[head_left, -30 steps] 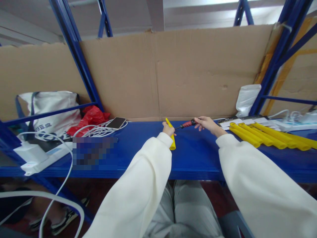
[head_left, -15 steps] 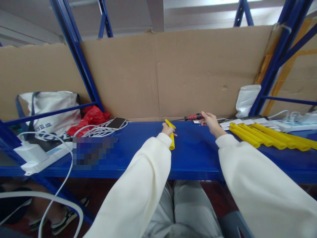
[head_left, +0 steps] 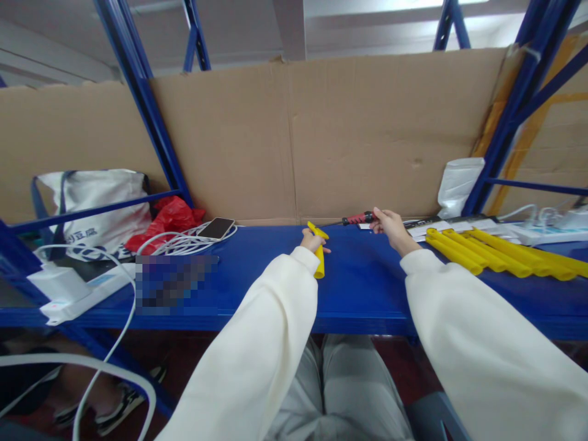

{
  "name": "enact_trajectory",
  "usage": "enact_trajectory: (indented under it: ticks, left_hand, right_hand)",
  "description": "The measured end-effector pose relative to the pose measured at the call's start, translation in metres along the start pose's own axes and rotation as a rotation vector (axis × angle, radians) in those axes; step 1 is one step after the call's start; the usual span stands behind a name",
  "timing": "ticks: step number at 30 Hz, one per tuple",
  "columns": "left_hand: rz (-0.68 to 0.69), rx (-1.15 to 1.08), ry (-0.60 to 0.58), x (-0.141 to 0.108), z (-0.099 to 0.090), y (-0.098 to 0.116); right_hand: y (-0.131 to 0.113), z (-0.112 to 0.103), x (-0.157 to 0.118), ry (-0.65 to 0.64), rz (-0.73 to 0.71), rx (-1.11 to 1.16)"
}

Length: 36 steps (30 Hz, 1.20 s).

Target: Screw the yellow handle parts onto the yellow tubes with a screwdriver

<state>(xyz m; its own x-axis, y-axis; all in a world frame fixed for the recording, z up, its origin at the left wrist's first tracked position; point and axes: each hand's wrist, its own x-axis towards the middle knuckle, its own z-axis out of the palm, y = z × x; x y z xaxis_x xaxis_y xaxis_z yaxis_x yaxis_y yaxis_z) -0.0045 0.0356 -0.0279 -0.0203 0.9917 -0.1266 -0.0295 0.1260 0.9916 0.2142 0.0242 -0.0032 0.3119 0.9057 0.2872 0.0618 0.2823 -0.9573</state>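
1. Head view, progress: The work in hand looks part-way through, judging by one yellow tube (head_left: 320,269) held up with a screwdriver (head_left: 359,218) close by. Nothing visible marks this piece as finished, and whether a screw is seated in it is too small to tell.

2. Head view, what is left: Several more yellow tubes (head_left: 500,254) lie side by side at the right of the blue table (head_left: 362,294), partly beside white papers. Whether they are done or waiting cannot be told from their look.

3. Head view, left grip: The left hand (head_left: 313,241) is closed around the held tube at its middle. The tube stands tilted above the table, its wider end up past the fingers and its other end sticking out below, toward the person.

4. Head view, right grip: The right hand (head_left: 389,226) pinches the back end of the screwdriver's red-and-black handle between thumb and fingers. The thin shaft points left, toward the tube's upper end.

5. Head view, the gap: The shaft's tip comes near that upper end, just beyond the left hand; whether it touches or enters the tube cannot be made out.
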Motion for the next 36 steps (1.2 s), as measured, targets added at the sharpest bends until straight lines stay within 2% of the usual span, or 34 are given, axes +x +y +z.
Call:
enact_trajectory:
  ticks: [12,18,26,36]
  left_hand:
    - [0.016,0.055,-0.013,-0.006,0.0,0.003]
    - [0.093,0.271,-0.01,0.003,-0.001,-0.001]
    - [0.181,0.458,-0.079,0.012,-0.001,-0.007]
    - [0.176,0.451,-0.092,0.011,-0.001,-0.006]
  right_hand:
    - [0.0,0.0,-0.002,0.011,-0.023,-0.01]
    - [0.003,-0.003,0.004,-0.011,-0.005,0.116]
    - [-0.006,0.002,0.001,0.061,0.087,0.276]
    - [0.002,-0.003,-0.003,0.052,0.022,0.13]
